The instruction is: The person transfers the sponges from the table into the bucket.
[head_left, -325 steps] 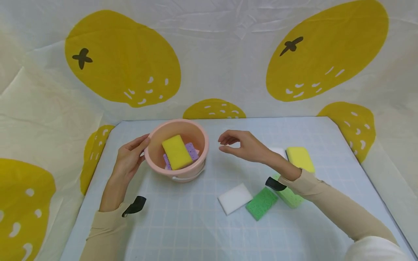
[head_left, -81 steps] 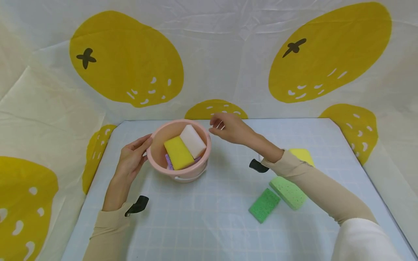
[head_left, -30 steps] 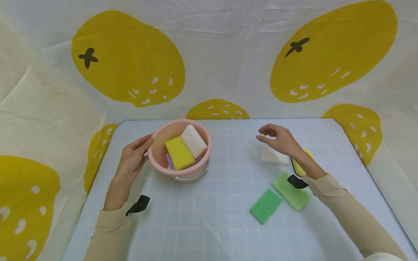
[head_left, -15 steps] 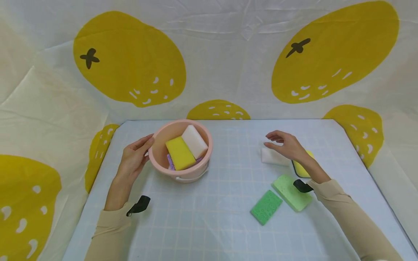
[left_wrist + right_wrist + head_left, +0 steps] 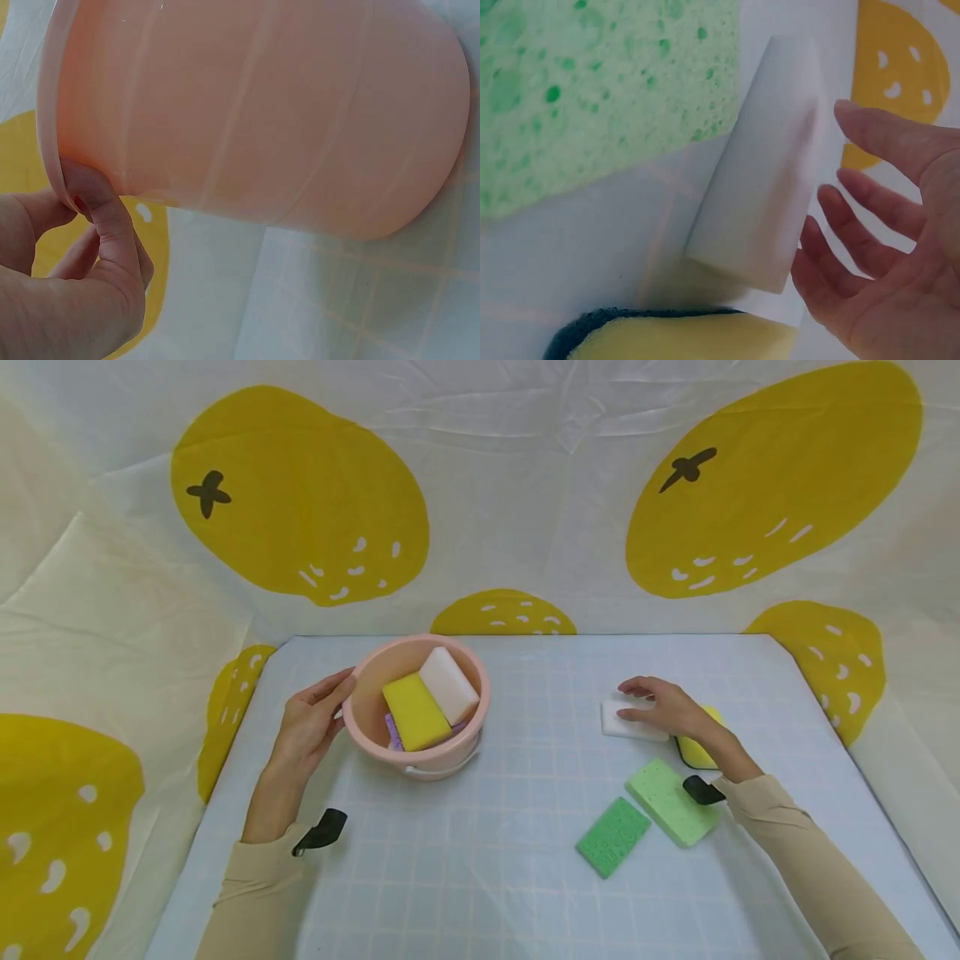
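"Left grip pinching, thumb and fingers on the rim of the pink bucket!"

"And the right grip?"

"Wide, a gap showing between thumb and fingers, hanging right at a white sponge lying flat on the desk. Touching it or not, can't tell!"

"Give me the room to move."

"Broad stretch of checked surface between bucket and white sponge, broader still on the near side. Bucket's over on the left, far rim up level with the desk's back edge in the head view. White sponge sits well in from the right edge, but tighter on the near side: yellow sponge with a dark scouring layer just beside it, light green sponge near."

"Count them!"

"One bucket, one white handle slung low on its near side. Four sponges on the desk: one white, one yellow, one light green, one dark green, the two greens side by side."

"Inside the bucket?"

"One bright yellow block, one white block leaning beside it, and purple sponge peeking out underneath, one piece or two, can't tell!"
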{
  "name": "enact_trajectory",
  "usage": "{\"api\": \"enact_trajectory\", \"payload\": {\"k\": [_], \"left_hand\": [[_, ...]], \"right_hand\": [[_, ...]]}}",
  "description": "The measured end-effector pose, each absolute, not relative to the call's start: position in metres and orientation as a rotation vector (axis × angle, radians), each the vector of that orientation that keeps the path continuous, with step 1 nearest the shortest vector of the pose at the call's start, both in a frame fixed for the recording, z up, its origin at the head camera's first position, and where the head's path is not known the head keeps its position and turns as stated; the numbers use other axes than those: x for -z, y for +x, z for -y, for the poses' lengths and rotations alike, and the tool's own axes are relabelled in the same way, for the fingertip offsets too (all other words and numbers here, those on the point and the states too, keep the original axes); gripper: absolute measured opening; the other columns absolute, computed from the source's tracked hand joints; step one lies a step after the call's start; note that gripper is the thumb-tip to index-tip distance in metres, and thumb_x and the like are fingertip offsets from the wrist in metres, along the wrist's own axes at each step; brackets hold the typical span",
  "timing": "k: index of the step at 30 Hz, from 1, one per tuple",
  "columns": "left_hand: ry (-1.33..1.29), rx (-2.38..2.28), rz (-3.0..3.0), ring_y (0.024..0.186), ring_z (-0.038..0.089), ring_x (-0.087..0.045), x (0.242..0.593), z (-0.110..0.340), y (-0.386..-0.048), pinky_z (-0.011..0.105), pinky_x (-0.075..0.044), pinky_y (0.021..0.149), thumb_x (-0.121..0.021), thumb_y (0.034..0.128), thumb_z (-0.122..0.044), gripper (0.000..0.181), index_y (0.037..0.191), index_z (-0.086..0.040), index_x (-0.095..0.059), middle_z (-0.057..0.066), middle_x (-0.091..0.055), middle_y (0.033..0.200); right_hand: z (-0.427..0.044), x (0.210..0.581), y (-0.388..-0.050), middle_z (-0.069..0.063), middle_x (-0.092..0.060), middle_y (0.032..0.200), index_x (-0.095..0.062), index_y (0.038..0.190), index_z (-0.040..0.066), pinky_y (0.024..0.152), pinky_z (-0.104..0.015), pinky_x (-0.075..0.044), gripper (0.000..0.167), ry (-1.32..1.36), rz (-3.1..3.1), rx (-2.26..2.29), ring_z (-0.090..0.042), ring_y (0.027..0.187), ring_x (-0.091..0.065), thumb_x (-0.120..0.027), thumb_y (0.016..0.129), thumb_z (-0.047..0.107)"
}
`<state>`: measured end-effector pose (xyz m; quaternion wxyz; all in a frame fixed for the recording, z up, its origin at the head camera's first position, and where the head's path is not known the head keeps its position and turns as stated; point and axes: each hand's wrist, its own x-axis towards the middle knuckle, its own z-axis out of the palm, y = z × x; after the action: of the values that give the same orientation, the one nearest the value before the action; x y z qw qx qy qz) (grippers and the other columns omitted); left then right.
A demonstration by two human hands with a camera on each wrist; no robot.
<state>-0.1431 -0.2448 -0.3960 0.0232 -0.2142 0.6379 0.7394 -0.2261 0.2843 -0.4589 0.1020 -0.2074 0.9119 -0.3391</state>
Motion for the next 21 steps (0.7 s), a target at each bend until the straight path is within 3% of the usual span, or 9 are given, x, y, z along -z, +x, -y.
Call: {"api": "enact_trajectory", "payload": {"k": [10,16,21], "left_hand": [[-0.613,-2.322,-1.961,0.112,0.009,-0.061,0.399,0.246,-0.143,0.018,-0.056,0.087,-0.08,0.0896,-0.036,0.066,0.146,-0.009,-0.058,0.0,-0.061,0.135],[-0.644,-2.282,-1.987,0.115,0.01,-0.061,0.397,0.245,-0.142,0.018,-0.055,0.088,-0.079,0.0891,-0.04,0.065,0.146,-0.015,-0.059,0.001,-0.058,0.142],[-0.65,-2.267,-1.993,0.117,0.011,-0.06,0.396,0.245,-0.142,0.018,-0.055,0.089,-0.078,0.0895,-0.04,0.064,0.146,-0.017,-0.059,0.002,-0.056,0.146]], "right_hand": [[-0.288,0.462,-0.225,-0.027,-0.062,0.128,-0.06,0.13,-0.009,0.102,-0.061,-0.044,0.044,-0.663,-2.668,0.85,-0.044,0.119,-0.056,-0.072,0.099,0.021],[-0.287,0.457,-0.227,-0.019,-0.067,0.119,-0.062,0.123,-0.003,0.097,-0.055,-0.049,0.037,-0.706,-2.667,0.813,-0.034,0.107,-0.06,-0.074,0.098,0.021],[-0.284,0.442,-0.224,-0.018,-0.068,0.117,-0.063,0.122,-0.005,0.097,-0.055,-0.051,0.034,-0.748,-2.64,0.785,-0.034,0.108,-0.062,-0.074,0.096,0.014]]}}
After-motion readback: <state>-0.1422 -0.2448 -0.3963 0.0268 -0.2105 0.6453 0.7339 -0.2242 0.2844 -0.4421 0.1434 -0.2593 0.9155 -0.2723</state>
